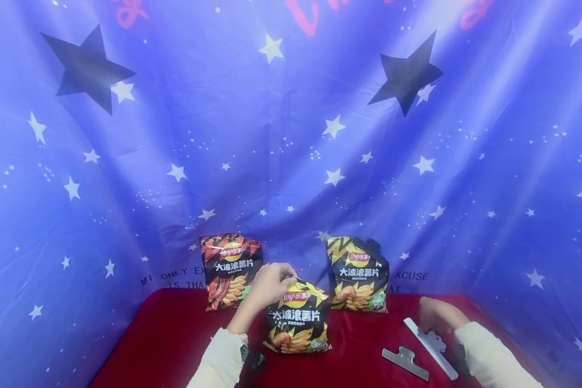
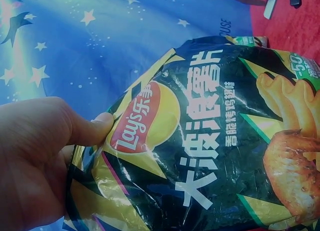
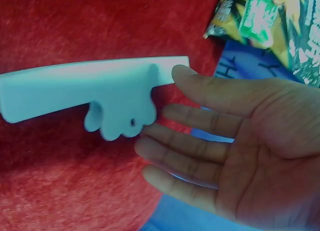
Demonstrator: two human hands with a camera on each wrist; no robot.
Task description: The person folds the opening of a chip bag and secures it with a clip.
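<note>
My left hand [image 1: 271, 284] pinches the top edge of a black and yellow bag of potato chips [image 1: 298, 328], which stands upright at the front middle. In the left wrist view the thumb [image 2: 92, 128] lies over the bag's top corner, beside the round Lay's logo. To the right, my right hand [image 1: 438, 313] reaches down at a long white bag clip [image 3: 120, 86] with a scalloped handle. Seen from the right wrist, its fingers [image 3: 192, 163] are loosely extended and the thumb tip overlaps one end of the clip.
Behind stand a red and black chip bag [image 1: 231, 272] at left and another black and yellow bag [image 1: 358, 277] at right. A second, greyish bag clip [image 1: 405, 363] lies left of the white one on the red cloth [image 1: 174, 334]. A blue star-patterned curtain [image 1: 281, 134] hangs behind.
</note>
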